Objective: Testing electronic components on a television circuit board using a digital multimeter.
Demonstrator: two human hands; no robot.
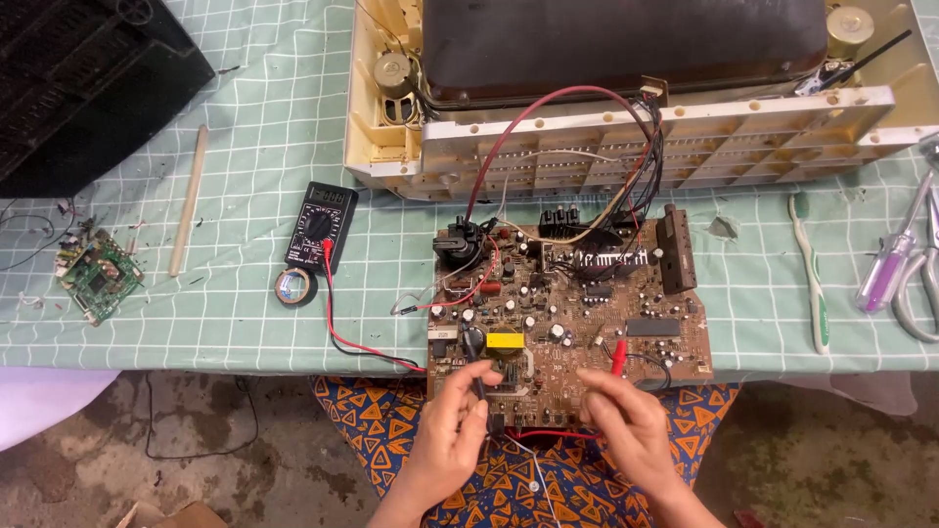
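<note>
A large brown circuit board (587, 303) lies at the table's front edge, wired to a cream television chassis (626, 147) behind it. My left hand (452, 420) grips a black test probe (473, 364) whose tip touches the board beside a yellow component (505, 341). My right hand (626, 420) pinches a red test probe (618, 354) against the board's lower right area. Red and black leads run from the probes to a black multimeter (321, 227) on the left.
A tape roll (293, 286) sits below the multimeter. A small green board (98, 276) and a wooden stick (188, 200) lie at left, near a black casing (78, 78). A toothbrush (812, 274), a purple screwdriver (890, 259) and scissors (919, 293) lie at right.
</note>
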